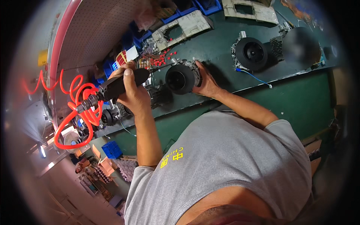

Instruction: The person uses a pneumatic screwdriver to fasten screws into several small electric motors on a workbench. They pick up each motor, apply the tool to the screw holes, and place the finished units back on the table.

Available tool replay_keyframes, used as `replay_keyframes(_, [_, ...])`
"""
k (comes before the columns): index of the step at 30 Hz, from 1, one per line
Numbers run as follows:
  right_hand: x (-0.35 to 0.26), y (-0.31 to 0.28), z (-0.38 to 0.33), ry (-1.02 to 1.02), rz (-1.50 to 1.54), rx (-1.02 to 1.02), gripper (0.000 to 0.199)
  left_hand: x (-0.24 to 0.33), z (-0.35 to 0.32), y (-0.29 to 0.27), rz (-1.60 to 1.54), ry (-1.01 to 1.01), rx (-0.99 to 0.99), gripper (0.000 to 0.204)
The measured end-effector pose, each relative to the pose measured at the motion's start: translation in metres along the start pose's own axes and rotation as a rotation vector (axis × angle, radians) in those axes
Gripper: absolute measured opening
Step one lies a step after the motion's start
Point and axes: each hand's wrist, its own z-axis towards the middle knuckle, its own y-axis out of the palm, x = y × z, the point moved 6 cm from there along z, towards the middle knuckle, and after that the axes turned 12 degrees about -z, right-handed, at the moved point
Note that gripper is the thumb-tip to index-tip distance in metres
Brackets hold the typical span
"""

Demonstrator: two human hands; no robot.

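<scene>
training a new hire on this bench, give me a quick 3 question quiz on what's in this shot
1. True or false: the left hand grips a black air screwdriver fed by a coiled orange hose.
2. What does the right hand steady? A) a blue bin B) a black round motor unit C) a white card
3. What colour is the bench top?

Key: 1 true; 2 B; 3 green

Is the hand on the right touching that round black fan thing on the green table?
Touching. The head view shows the right hand wrapped around the side of the round black fan part, fingers against its metal housing, no gap.
</scene>
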Motion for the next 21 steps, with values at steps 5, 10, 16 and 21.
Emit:
replay_keyframes(5, [-0.001, -0.004, 0.001, -0.009, -0.029, 0.022, 0.118, -0.026, -0.008, 0.019, -0.042, -0.081, 0.036, 0.020])
replay_keyframes(10, [0.002, -0.003, 0.003, 0.015, -0.029, -0.005, 0.118, -0.040, -0.011, 0.025, -0.033, -0.101, 0.045, 0.022])
replay_keyframes(16, [-0.001, -0.005, 0.006, 0.012, -0.019, -0.019, 0.117, -0.040, -0.013, 0.030, 0.060, -0.062, -0.045, 0.023])
replay_keyframes(21, [0.001, -0.003, 0.005, -0.016, -0.026, 0.021, 0.115, -0.041, -0.016, 0.068, 0.230, -0.052, -0.302, 0.028])
